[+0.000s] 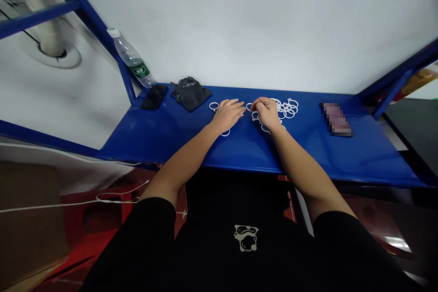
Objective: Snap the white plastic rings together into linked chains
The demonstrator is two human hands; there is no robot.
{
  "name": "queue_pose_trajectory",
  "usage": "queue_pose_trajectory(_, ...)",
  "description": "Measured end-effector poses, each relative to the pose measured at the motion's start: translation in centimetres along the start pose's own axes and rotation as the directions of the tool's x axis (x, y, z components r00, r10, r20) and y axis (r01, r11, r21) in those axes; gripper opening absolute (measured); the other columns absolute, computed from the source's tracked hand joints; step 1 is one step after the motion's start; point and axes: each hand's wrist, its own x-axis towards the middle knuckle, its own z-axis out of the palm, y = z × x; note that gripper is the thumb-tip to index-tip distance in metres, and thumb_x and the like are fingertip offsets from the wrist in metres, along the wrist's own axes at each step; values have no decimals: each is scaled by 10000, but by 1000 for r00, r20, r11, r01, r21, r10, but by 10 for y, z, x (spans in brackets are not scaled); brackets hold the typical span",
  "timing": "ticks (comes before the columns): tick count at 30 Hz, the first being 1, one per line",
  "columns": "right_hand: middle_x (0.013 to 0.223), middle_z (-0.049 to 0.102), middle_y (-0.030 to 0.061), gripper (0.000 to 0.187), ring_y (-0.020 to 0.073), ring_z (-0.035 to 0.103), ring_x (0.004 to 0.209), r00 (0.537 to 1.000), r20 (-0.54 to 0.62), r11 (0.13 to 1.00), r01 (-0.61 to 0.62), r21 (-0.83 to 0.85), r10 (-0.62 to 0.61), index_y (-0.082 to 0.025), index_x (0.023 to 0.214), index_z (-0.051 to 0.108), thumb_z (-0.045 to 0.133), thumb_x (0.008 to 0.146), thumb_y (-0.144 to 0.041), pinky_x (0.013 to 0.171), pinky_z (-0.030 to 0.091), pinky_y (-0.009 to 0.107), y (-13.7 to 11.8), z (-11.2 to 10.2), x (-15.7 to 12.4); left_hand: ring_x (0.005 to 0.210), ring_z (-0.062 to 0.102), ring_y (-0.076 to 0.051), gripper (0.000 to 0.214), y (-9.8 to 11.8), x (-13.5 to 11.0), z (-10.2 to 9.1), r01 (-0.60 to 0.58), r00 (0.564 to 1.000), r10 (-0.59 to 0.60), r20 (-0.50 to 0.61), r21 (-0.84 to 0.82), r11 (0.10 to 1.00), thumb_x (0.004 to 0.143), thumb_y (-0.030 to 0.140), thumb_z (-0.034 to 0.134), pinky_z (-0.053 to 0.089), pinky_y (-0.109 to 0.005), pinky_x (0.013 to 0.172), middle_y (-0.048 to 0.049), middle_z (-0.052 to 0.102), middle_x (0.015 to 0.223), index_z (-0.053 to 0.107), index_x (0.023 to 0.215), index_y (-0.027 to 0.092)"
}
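Observation:
My left hand (229,114) lies palm down over the blue tabletop, its fingers stretched out and slightly spread. White plastic rings show around it: one ring (214,106) beyond the wrist side and another ring (225,132) below the palm, both partly covered. My right hand (267,112) is closed, fingers curled and thumb pressed in, at the edge of a white ring (249,107); its fingertips appear to pinch that ring. Beside and beneath this hand is a loose pile of several white rings (290,109) with small tabs.
On the blue table (164,137) stand a water bottle (135,64), a black phone (154,97) and a dark crumpled bag (190,93) at left. Another phone (337,119), its screen blurred, lies at right. A white wall (239,32) rises behind; blue frame posts flank the table.

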Motion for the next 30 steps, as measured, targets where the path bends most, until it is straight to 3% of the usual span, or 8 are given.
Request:
queue_pose_trajectory(3,721,702,41,265,217,656,697,999,-21,993,44,-114,-47,-241,771,745,494,853,-229,735,543,399,0,-4,-2,1694,467,-351,363,9,-2,-3,-1,998,-1,65,17,1000,1146,302,692,329,-636,1388,-95,614,1733,763,1501,298)
queue_pose_trajectory(6,894,791,82,357,276,732,871,990,-38,947,119,-298,-136,-235,1026,820,481,920,-208,872,580,464,1,-9,0,1599,568,-323,370,2,-2,-13,93,996,-93,-1,8,996,1172,322,635,361,-580,1361,-89,705,1636,751,1521,290)
queue_pose_trajectory(9,1100,838,130,444,362,743,1099,985,52,819,168,-549,-167,-230,1271,824,503,965,-198,1063,536,583,1,-16,2,1475,642,-323,317,-11,-1,-25,217,973,-216,-76,12,976,1163,335,641,426,-524,1296,-95,777,1507,805,1423,259)
queue_pose_trajectory(12,1237,836,160,428,403,714,1217,986,151,677,160,-719,-73,-217,1278,843,500,1022,-237,1177,452,637,1,-18,3,1442,636,-335,308,-21,-1,-32,300,952,-297,-72,34,953,1145,350,663,440,-508,1268,-93,776,1485,815,1399,265)
queue_pose_trajectory(16,1375,809,178,455,432,685,1297,967,253,614,173,-770,44,-210,1326,834,508,1117,-450,1239,389,680,2,-8,-3,1458,603,-368,332,-25,-2,-34,356,934,-356,-20,77,931,1118,398,690,405,-549,1287,-102,754,1507,818,1399,277)
queue_pose_trajectory(19,1430,790,184,505,468,625,1393,947,313,585,217,-782,67,-233,1379,808,580,1103,-590,1275,323,736,3,1,-7,1472,585,-407,380,-29,-4,-35,425,903,-430,1,143,894,1094,444,714,404,-592,1283,-130,734,1534,812,1420,275)
queue_pose_trajectory(25,1339,818,180,458,442,652,1368,972,213,521,133,-843,97,-209,1486,720,594,1086,-391,1327,191,790,7,-5,-2,1452,614,-433,475,-33,-6,-37,445,880,-469,80,212,870,1100,475,687,488,-603,1236,-176,720,1560,783,1477,203)
queue_pose_trajectory(30,1337,805,202,396,432,674,1313,989,110,520,43,-853,100,-166,1367,767,574,1044,-291,1303,291,737,8,-21,5,1427,661,-364,392,-36,-5,-32,397,901,-419,111,177,901,1137,321,597,518,-519,1257,-145,756,1532,801,1454,212)
